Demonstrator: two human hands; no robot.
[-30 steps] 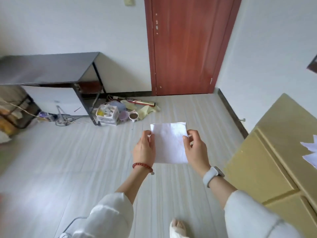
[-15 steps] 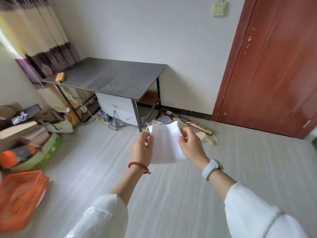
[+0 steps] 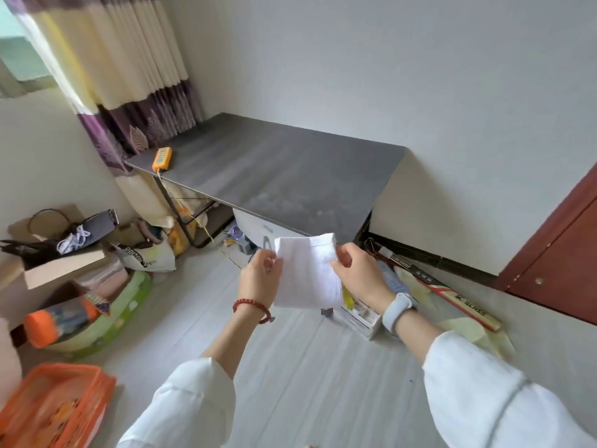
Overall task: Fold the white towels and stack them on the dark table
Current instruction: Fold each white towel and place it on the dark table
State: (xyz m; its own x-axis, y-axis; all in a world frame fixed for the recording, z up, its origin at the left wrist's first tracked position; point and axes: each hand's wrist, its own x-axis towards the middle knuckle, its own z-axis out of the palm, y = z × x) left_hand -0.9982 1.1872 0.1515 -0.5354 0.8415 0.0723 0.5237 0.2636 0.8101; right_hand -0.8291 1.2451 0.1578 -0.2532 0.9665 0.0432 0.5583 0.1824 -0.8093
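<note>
With the left hand (image 3: 260, 279) and right hand (image 3: 358, 274) pinching the folded towel (image 3: 307, 273) by its sides, lay it flat and square on the bare worktop (image 3: 277, 176).

I can't see the fingertips of the left hand (image 3: 260, 275); they sit behind the folded white towel (image 3: 307, 273), and the right hand (image 3: 360, 275) covers the towel's right edge, so each grip is only half visible. The towel hides the near corner of the dark table (image 3: 277, 169). The orange basket (image 3: 55, 412) is blurred and cut off by the bottom-left edge. The red door (image 3: 562, 250) runs off the right edge. Small clutter under the table is too small to name.
</note>
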